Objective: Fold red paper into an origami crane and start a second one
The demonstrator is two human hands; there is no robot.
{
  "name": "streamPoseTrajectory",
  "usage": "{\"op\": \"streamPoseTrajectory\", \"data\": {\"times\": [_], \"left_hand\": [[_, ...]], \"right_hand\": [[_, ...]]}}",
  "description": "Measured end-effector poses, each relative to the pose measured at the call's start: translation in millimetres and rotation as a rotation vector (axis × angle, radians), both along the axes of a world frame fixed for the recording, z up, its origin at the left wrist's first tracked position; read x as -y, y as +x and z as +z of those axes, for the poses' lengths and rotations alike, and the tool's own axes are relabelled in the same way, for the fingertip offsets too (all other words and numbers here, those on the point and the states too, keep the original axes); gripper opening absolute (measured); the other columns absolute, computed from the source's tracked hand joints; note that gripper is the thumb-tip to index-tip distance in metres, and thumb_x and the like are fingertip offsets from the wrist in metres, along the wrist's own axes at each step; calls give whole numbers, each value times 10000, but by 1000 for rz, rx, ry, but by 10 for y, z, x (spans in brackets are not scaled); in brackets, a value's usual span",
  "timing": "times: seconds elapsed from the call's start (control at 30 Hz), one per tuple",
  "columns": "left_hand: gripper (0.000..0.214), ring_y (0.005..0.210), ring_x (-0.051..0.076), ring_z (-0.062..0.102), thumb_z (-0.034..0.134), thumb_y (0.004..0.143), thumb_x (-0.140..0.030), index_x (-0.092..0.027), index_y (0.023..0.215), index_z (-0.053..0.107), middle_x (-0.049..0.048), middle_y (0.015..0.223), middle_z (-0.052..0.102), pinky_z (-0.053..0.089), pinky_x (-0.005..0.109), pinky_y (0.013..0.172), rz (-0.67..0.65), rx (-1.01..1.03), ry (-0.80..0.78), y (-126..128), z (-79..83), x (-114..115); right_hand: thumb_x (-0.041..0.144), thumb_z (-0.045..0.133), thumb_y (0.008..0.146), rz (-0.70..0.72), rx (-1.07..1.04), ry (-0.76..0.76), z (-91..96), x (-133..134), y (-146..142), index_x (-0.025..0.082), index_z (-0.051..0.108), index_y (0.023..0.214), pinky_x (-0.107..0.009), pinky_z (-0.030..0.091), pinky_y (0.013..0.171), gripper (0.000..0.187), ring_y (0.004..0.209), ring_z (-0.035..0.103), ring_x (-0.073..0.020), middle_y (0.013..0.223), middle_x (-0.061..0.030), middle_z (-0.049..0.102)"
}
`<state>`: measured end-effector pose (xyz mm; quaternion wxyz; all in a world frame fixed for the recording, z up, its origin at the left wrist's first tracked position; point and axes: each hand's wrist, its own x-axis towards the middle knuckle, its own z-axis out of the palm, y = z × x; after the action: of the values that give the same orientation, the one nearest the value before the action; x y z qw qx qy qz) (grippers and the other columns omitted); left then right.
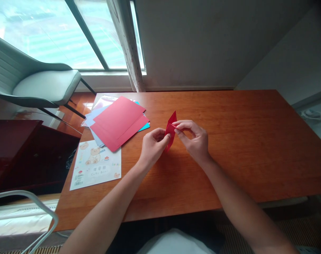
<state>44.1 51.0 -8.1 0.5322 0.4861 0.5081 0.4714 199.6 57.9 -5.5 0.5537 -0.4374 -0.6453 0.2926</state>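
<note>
A small folded piece of red paper (pixel 171 124) is held above the wooden table (pixel 242 141), its pointed tip sticking up. My left hand (pixel 153 144) pinches its left side with thumb and fingers closed. My right hand (pixel 193 138) pinches its right side from above, fingers curled. The lower part of the paper is hidden between the two hands.
A fanned stack of coloured sheets with red paper on top (pixel 118 121) lies at the table's left. A white sheet with bear pictures (pixel 96 165) lies near the left front edge. A grey chair (pixel 41 84) stands by the window. A white chair frame (pixel 30 211) is at lower left.
</note>
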Motion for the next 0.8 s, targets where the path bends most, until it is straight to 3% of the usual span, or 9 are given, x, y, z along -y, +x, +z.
{"op": "streamPoseTrajectory", "data": {"times": [0.1,0.23,0.47,0.6,0.8], "left_hand": [[214,645,127,613,789,749,-361,-156,781,735,14,737,711,468,230,614,41,84,-13,-16,14,-15],[240,666,128,620,843,688,-367,-161,768,747,16,745,724,487,229,637,76,218,-66,-38,53,-28],[209,638,112,613,855,646,-304,-160,755,751,24,741,717,491,214,615,24,375,-195,-112,99,-65],[178,680,134,643,802,708,-326,-164,752,745,36,740,707,528,229,650,-13,456,-231,-166,99,-83],[288,654,121,605,834,722,-430,-162,744,730,20,712,680,500,226,619,3,327,-173,-148,118,-73]], "right_hand": [[214,647,915,79,108,120,17,38,-12,302,703,934,-437,562,959,106,1021,707,-225,1039,-17,773],[156,649,902,183,201,248,-25,49,-5,324,724,971,-449,575,979,197,1057,715,-228,1074,3,781],[155,627,921,265,340,268,-104,20,61,327,738,1021,-471,565,1046,228,1201,666,-238,1186,5,751],[126,609,923,284,347,307,-119,-1,90,317,730,1052,-465,561,1060,260,1227,651,-235,1217,-5,739],[128,610,907,308,346,280,-104,3,92,317,729,1032,-478,560,1058,255,1220,656,-246,1209,-10,741]]}}
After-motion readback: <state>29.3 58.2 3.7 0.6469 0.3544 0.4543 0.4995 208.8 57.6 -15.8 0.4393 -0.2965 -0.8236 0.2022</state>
